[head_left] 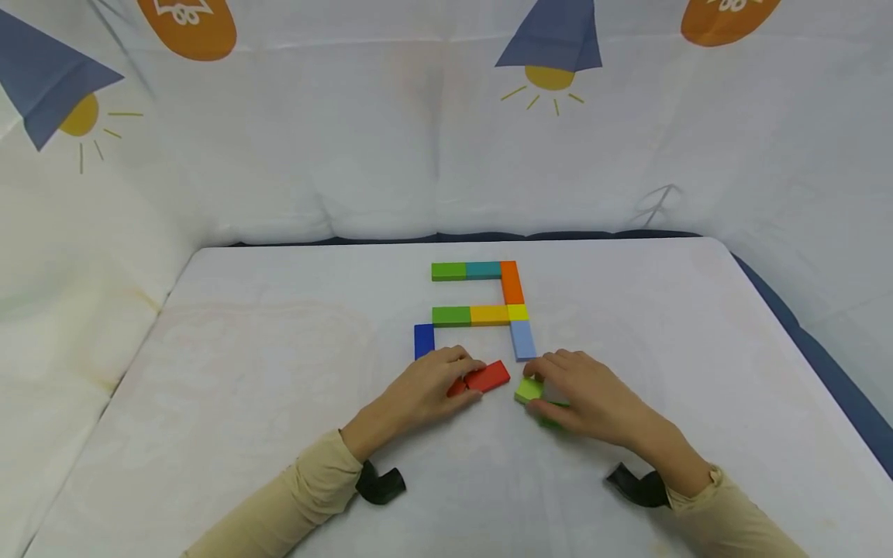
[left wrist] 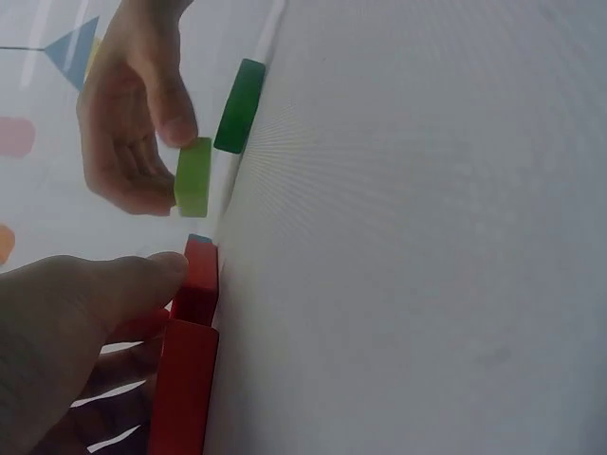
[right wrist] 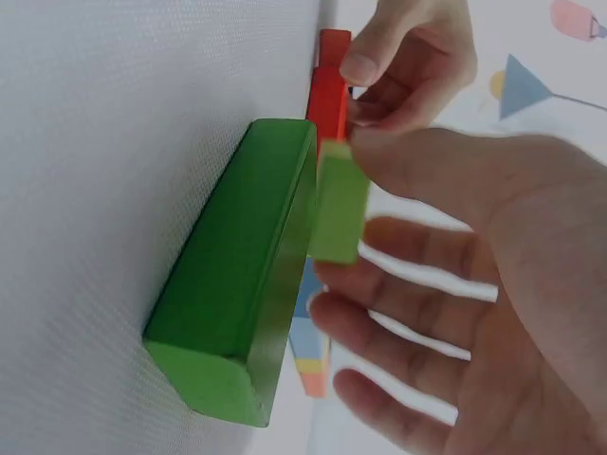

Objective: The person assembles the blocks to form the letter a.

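My left hand [head_left: 434,381] pinches a red block [head_left: 493,375] between thumb and fingers, low at the tabletop. A second red block [left wrist: 183,393] lies beside it, partly under that hand. My right hand [head_left: 593,394] holds a small light green block [head_left: 528,390] between thumb and fingertips; in the left wrist view it appears raised slightly off the surface. Right below this hand a longer green block [right wrist: 223,256] lies on the table, mostly covered by the hand in the head view.
Beyond my hands, flat blocks form an angular line: green [head_left: 449,271], teal [head_left: 483,270], orange [head_left: 512,283], yellow [head_left: 518,312], amber [head_left: 490,315], another green [head_left: 451,316], dark blue [head_left: 424,341] and light blue [head_left: 522,341]. A white table [head_left: 279,349] bears them; patterned cloth [head_left: 314,116] hangs behind.
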`<state>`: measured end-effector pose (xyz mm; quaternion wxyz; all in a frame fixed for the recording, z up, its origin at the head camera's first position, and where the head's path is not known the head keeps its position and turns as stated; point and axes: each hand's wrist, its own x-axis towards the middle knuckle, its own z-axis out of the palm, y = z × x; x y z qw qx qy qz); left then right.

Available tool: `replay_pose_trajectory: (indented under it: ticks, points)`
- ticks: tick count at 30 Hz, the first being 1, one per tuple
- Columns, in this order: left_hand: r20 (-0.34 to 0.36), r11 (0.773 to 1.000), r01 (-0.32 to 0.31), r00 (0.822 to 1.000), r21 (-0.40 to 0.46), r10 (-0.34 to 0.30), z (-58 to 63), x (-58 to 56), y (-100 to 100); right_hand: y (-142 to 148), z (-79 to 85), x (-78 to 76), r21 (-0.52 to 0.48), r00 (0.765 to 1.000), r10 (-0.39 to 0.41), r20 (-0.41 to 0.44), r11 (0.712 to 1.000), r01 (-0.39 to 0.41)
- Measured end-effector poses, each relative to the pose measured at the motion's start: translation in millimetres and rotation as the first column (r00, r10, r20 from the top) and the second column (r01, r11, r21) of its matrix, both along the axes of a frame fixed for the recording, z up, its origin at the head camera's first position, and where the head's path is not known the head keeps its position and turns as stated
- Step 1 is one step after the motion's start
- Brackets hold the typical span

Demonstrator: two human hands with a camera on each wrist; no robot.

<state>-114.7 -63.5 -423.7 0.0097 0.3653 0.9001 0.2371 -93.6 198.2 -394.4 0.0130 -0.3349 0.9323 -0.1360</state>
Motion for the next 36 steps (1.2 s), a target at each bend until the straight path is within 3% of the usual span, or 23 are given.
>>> replay_pose_trajectory:
  ticks: [6, 11, 20, 36]
  points:
    - [-0.007, 1.000, 0.006, 1.000, 0.003, -0.006, -0.1, 0.0, -2.0, -3.6, -0.2, -4.0, -0.029, 0.996, -0.068, -0.065, 0.997, 0.066]
    - [0.001, 1.000, 0.007, 1.000, 0.004, -0.007, -0.6, -0.7, -3.2, -6.5, -0.2, -8.6, -0.021, 0.994, -0.094, -0.056, 0.995, 0.093]
    - [0.000, 1.000, 0.027, 1.000, 0.006, -0.027, -0.6, -1.0, -1.2, -6.6, -0.6, -12.2, -0.010, 0.992, -0.062, -0.108, 0.998, 0.061]
    - [0.013, 1.000, 0.031, 0.999, 0.001, -0.031, 1.3, 1.5, -3.6, -15.7, -0.2, -18.8, -0.035, 0.992, -0.048, -0.115, 0.998, 0.044]
